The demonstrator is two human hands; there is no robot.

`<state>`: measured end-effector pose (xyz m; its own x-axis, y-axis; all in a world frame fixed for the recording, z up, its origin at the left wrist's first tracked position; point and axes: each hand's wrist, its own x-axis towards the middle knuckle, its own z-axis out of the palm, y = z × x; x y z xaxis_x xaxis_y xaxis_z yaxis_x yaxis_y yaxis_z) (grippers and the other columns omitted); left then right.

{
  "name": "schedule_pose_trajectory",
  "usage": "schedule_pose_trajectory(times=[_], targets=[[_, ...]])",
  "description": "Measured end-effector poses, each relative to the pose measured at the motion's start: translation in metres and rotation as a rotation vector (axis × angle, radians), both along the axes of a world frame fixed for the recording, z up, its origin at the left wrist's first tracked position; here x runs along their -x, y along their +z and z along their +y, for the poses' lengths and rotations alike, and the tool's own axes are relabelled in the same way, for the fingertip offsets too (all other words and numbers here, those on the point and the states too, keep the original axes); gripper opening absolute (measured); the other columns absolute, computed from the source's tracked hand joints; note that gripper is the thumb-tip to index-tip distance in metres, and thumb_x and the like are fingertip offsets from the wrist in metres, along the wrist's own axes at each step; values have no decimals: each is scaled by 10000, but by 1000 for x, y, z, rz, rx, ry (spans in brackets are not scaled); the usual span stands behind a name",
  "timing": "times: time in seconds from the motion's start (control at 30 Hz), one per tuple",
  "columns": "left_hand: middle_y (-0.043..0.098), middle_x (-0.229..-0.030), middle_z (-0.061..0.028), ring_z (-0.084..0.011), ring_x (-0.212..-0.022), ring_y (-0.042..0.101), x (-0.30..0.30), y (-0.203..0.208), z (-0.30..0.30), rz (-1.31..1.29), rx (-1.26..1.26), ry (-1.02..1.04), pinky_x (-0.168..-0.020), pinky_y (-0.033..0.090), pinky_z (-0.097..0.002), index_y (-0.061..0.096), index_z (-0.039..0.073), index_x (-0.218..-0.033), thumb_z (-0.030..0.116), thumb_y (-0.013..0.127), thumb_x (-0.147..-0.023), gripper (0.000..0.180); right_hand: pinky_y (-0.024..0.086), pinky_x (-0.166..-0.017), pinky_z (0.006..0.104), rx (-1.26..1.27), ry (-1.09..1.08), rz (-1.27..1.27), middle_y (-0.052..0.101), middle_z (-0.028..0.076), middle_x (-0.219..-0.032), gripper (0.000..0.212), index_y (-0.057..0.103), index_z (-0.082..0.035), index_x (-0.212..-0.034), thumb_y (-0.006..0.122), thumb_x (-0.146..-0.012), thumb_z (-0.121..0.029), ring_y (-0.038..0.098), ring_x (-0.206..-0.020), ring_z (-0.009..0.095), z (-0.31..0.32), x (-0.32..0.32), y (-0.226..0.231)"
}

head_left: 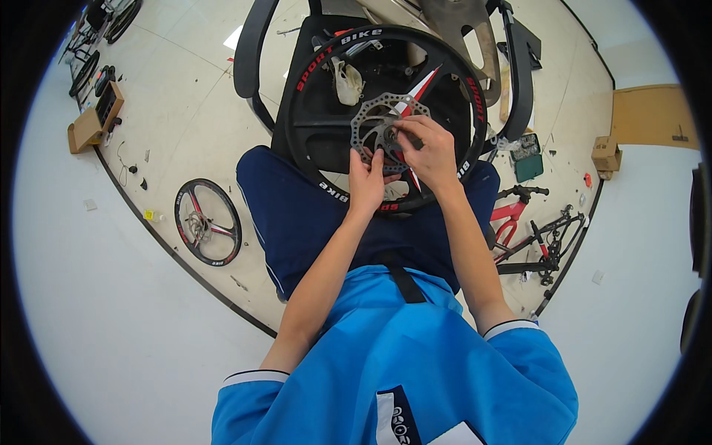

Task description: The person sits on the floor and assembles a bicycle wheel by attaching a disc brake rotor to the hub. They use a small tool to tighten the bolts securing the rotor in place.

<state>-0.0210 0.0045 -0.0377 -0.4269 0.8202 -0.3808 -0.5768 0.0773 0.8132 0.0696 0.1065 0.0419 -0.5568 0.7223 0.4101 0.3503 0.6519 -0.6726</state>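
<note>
A bicycle wheel (293,111) with a black rim and red-and-white spoke trim rests across my lap and a black chair seat. Over its hub lies a silver, perforated brake disc (358,127). My left hand (365,184) grips the disc's near left edge, thumb on top and fingers partly hidden below it. At the hub, my right hand (429,152) pinches thumb and fingertips together beside the axle. Whatever sits between those fingertips is too small and covered to make out. On the seat, behind the spokes, lies a crumpled whitish bag (347,81).
The chair's armrests (256,52) flank the wheel. A second wheel (208,222) lies on the floor at left, and bicycle frames (530,241) lie at right. A large grey metal part (475,44) is beyond the wheel. Cardboard boxes (96,122) stand along the wall.
</note>
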Motion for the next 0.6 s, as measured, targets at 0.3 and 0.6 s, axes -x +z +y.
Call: schedule_pose_trajectory(times=[0.3,0.6], targets=[[661,-1089,-137,-221,-915,727,0,1,-1,14,-16,9,-734,657,-385,382,50,-1209,167,504,-1098,202,573,-731,336,-68,31,5,737,132,-943,166,738,14,-966,770,-803,29,720,-823,281,7,-4,-2],[649,-1022,-137,-234,-895,728,2,0,-2,15,-21,0,-729,658,-395,378,46,-1170,198,539,-1088,236,542,-637,322,20,-30,-4,699,110,-839,150,671,0,-888,800,-814,-21,691,-713,245,7,2,-1]])
